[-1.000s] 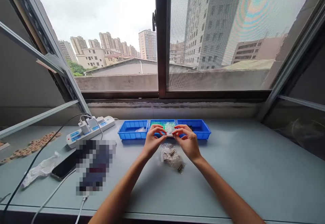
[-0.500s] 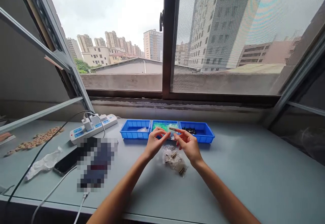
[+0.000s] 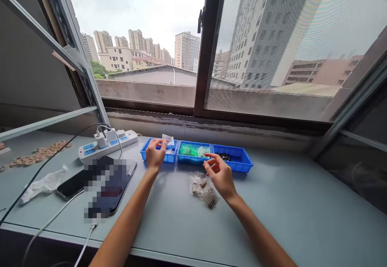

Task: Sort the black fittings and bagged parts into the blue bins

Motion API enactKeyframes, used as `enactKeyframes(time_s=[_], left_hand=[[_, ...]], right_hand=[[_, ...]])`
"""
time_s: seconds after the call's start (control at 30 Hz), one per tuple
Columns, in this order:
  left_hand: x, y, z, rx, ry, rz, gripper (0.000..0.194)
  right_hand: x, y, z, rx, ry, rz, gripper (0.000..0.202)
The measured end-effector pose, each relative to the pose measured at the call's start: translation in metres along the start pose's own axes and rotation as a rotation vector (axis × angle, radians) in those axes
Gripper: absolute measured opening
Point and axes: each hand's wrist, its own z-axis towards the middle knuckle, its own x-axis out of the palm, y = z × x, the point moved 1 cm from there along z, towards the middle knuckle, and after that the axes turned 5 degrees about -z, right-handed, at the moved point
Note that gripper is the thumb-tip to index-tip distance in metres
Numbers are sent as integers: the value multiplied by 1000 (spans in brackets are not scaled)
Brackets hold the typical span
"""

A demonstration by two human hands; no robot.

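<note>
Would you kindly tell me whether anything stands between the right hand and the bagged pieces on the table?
Nothing visible does: the bagged pieces lie just left of the right hand, with no object showing between.

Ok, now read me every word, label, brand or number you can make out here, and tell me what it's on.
No text can be read on anything here.
Power strip: any marks are too small to read.
Tablet: largely pixelated, nothing legible.
Small clear bag at the left hand: too small to tell if printed.
Blue bins: no readable label.
</note>
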Motion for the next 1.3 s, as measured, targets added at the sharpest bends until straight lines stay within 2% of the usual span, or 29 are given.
enactKeyframes(time_s=[0.07, 0.17, 0.23, 0.33, 0.4, 0.57, 0.7, 0.8, 0.9, 1.07, 1.2, 1.3], left_hand=[[-3, 7, 4, 10, -3, 108, 23], [-2, 12, 3, 145, 24, 239, 22], [1, 15, 1, 213, 51, 301, 22], [4, 21, 1, 210, 70, 335, 24], [5, 25, 3, 201, 64, 338, 26], [8, 32, 4, 188, 87, 346, 28], [9, 34, 3, 172, 150, 370, 25], [7, 33, 3, 169, 141, 421, 17], [4, 29, 4, 167, 114, 461, 21], [1, 19, 2, 226, 137, 421, 19], [4, 6, -10, 386, 172, 315, 17], [9, -2, -22, 612, 340, 253, 14]], right_hand=[[0, 2, -3, -100, 48, -210, 21], [0, 4, -6, -193, 152, -424, 15], [0, 4, -7, -187, 228, -489, 13], [1, 2, -7, -155, 315, -534, 11], [1, 2, -7, -152, 326, -562, 14], [1, 2, -9, -99, 353, -659, 39], [-1, 2, -9, -96, 382, -635, 31], [-2, -2, -7, -84, 377, -574, 23], [-3, -7, -4, -70, 357, -497, 21], [-4, -7, -4, -84, 314, -451, 20], [-4, -8, -1, -38, 294, -430, 19], [-5, -13, 2, -34, 258, -428, 16]])
